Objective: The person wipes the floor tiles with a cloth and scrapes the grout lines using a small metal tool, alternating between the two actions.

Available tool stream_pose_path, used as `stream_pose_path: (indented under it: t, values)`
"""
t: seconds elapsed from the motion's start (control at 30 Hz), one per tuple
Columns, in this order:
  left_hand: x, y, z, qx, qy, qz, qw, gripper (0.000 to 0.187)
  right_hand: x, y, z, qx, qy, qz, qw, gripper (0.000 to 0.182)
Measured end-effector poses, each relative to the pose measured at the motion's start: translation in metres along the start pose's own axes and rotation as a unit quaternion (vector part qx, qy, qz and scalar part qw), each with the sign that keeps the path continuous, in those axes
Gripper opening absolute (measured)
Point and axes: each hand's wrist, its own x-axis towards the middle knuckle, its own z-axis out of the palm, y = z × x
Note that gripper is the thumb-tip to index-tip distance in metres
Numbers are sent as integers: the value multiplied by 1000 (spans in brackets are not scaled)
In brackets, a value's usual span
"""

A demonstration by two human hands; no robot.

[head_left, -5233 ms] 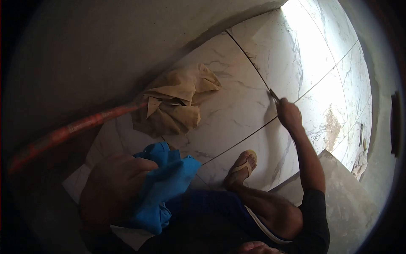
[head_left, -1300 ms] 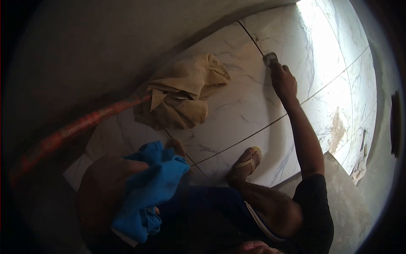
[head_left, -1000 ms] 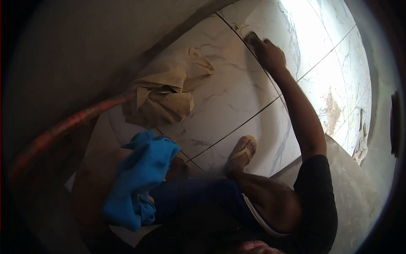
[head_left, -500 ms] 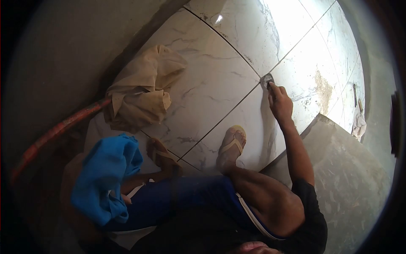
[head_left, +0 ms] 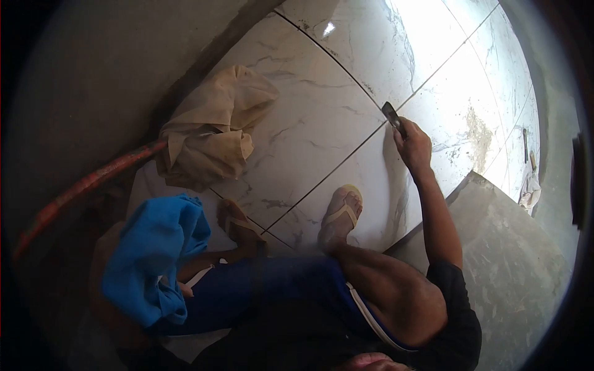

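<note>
My right hand (head_left: pixel 414 143) is closed around a small dark scraper (head_left: pixel 393 117). The scraper is tilted, with its flat end at the crossing of the joints between the white marbled floor tiles (head_left: pixel 322 123). On the left, a bunched blue cloth (head_left: pixel 154 260) covers most of my left hand (head_left: pixel 184 289). Only a bit of finger shows at the cloth's edge, closed against it over my thigh.
A crumpled beige cloth (head_left: pixel 216 130) lies on the tiles, beside a red hose-like tube (head_left: pixel 93 179). Sandy debris (head_left: pixel 477 133) and a long-handled tool (head_left: pixel 525 145) lie at the right. A grey concrete slab (head_left: pixel 495 241) stands by my right arm.
The scraper has turned in my right hand, from its broad face showing to a narrow, steeper side. The hand has shifted slightly right and down. My left side is nearly unchanged.
</note>
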Motion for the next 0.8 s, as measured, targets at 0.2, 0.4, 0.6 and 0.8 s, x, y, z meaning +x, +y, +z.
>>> stream_pose_path:
  t: [0.2, 0.4, 0.6, 0.8]
  values:
    - [3, -2, 4, -8, -7, -2, 1000, 51, 12, -18, -16, -50, -12, -8, 999, 22]
    - [3, 0, 8, -14, -10, 1, 1000, 51, 20, -16, -2, -72, -37, -30, 996, 19]
    - [1, -3, 8, -17, -10, -7, 1000, 51, 27, -19, -31, -61, -34, 15, 997, 21]
    - [-2, -1, 7, -19, -16, -11, 1000, 52, 45, -24, 4, -61, -67, -42, 995, 15]
